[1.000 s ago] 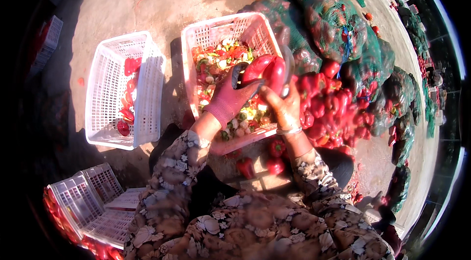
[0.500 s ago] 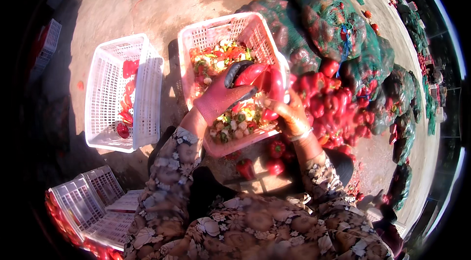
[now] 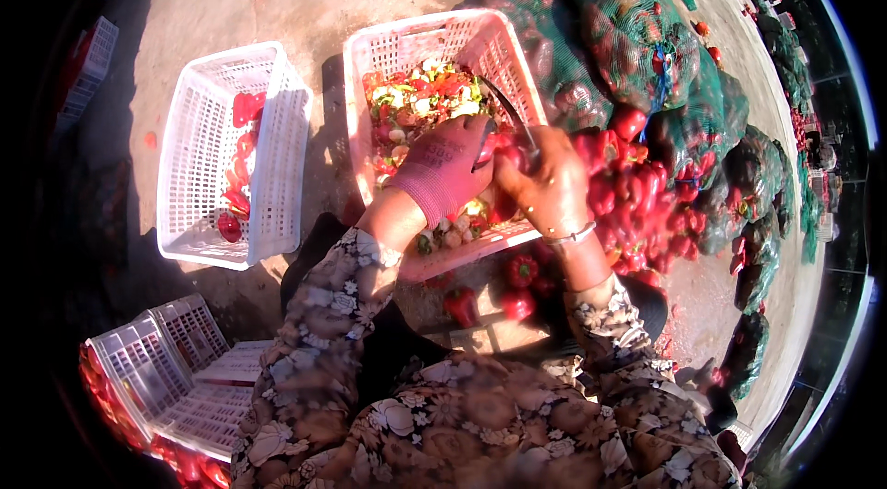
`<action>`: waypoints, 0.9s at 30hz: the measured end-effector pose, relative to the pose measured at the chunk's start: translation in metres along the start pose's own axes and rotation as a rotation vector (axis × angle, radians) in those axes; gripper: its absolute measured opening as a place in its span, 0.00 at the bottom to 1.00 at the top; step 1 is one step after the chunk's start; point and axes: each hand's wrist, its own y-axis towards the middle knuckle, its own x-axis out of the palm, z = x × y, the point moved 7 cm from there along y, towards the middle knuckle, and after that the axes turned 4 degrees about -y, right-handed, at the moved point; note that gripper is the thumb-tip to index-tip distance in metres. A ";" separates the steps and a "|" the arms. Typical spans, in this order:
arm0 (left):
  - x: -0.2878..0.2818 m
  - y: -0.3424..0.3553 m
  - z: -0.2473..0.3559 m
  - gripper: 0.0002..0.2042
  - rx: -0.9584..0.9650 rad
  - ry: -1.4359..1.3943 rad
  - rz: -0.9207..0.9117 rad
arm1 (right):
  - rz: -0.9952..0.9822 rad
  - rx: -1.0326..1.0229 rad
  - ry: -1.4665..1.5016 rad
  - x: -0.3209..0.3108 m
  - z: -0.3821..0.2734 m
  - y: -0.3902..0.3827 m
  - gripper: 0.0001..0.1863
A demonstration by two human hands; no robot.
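My left hand [image 3: 443,170], in a pink glove, grips a red pepper [image 3: 504,155] over the near half of a white plastic basket [image 3: 370,55]. My bare right hand [image 3: 552,186], with a bracelet at the wrist, presses against the pepper from the right and holds a knife. Its dark blade [image 3: 508,110] sticks up and away over the basket. The basket holds a mix of red, green and pale pepper scraps [image 3: 416,101]. Most of the pepper is hidden between my two hands.
A heap of red peppers [image 3: 637,184] spills from green mesh sacks [image 3: 628,36] on the right. Another white basket [image 3: 185,120] with a few red pieces stands to the left. More baskets [image 3: 166,378] are stacked at lower left. Loose peppers [image 3: 517,272] lie on the concrete by my knees.
Both hands have drawn the pepper down and closer to me, from the basket's right rim to its near half. The pepper is now more covered by my hands.
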 end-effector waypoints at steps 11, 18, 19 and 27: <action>-0.012 -0.018 -0.031 0.20 -0.100 -0.239 0.197 | -0.232 0.343 0.595 0.037 0.003 0.005 0.04; -0.051 -0.020 -0.042 0.14 -0.112 -0.844 0.431 | 0.087 0.423 0.813 0.026 0.065 -0.004 0.11; -0.049 -0.021 -0.039 0.14 -0.073 -0.701 0.446 | 0.069 0.451 0.938 0.030 0.054 -0.007 0.12; -0.036 -0.017 -0.049 0.24 -0.177 -0.682 0.425 | 0.128 0.345 0.759 0.001 0.039 0.002 0.09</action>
